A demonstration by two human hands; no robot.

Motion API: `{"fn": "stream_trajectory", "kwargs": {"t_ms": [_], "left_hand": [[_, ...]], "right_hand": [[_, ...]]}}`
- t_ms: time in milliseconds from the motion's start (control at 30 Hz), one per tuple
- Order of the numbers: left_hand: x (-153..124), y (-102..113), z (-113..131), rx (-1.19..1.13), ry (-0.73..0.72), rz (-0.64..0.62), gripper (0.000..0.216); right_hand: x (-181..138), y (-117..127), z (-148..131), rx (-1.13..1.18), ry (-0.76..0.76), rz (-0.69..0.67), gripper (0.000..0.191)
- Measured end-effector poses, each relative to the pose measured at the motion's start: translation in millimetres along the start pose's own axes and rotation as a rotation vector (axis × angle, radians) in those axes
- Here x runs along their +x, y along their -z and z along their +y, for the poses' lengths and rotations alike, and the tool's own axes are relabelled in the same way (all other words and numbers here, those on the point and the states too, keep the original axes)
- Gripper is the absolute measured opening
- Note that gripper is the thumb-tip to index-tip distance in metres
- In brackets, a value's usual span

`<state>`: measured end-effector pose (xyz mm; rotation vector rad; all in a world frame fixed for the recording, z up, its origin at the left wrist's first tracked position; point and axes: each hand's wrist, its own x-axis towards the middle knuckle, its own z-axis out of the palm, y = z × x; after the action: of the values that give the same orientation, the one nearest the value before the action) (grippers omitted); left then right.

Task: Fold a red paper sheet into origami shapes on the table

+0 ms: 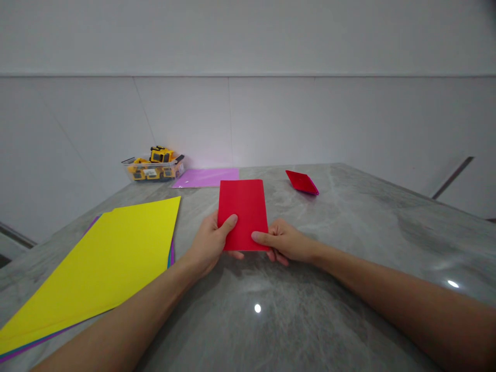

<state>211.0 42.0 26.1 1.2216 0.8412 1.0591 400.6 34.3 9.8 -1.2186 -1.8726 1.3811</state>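
A red sheet of paper (243, 209), folded to a small rectangle, is held above the grey marble table (349, 248) in front of me. My left hand (211, 243) pinches its lower left corner, thumb on top. My right hand (284, 242) pinches the lower right corner, thumb on the paper and fingers beneath. Both hands are closed on the sheet.
A stack of coloured sheets with yellow on top (104, 258) lies at the left. A purple sheet (206, 177) lies at the back, beside a clear box with a yellow toy truck (157, 164). A small folded red paper piece (302, 182) rests at the back right.
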Motion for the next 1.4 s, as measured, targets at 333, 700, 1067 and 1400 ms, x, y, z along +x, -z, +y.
{"fn": "stream_trajectory", "kwargs": {"t_ms": [333, 700, 1067, 1400], "left_hand": [[1, 3, -2, 0.009, -0.043, -0.001, 0.037], [1, 3, -1, -0.046, -0.040, 0.045, 0.039], [-2, 5, 4, 0.015, 0.028, -0.100, 0.046], [-5, 4, 5, 0.077, 0.082, -0.133, 0.040]], "right_hand": [[-3, 2, -7, 0.008, 0.036, -0.077, 0.057], [-3, 5, -5, 0.087, 0.124, -0.178, 0.051], [-2, 3, 3, 0.167, 0.132, -0.220, 0.047], [0, 6, 2, 0.203, 0.165, -0.238, 0.053]]}}
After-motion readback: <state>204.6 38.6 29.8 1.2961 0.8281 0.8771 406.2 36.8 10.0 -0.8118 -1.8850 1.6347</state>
